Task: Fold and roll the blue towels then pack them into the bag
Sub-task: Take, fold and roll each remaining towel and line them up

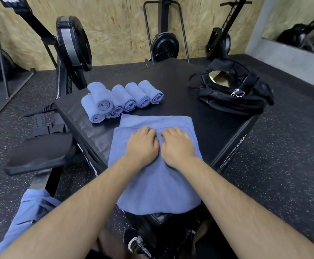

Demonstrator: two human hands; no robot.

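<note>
Both hands press side by side on a flat blue towel that lies on the near part of the black desk and hangs over its near edge. The left hand and right hand rest palm down with fingers curled at a fold, gripping nothing. Six rolled towels sit far left; the open black bag sits far right.

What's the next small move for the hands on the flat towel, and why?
Probably start rolling. Both the left hand and right hand press flat on the folded towel, which lies smooth on the black box. Six rolled towels sit beyond it, and the bag lies open, with no towel visible inside.
</note>
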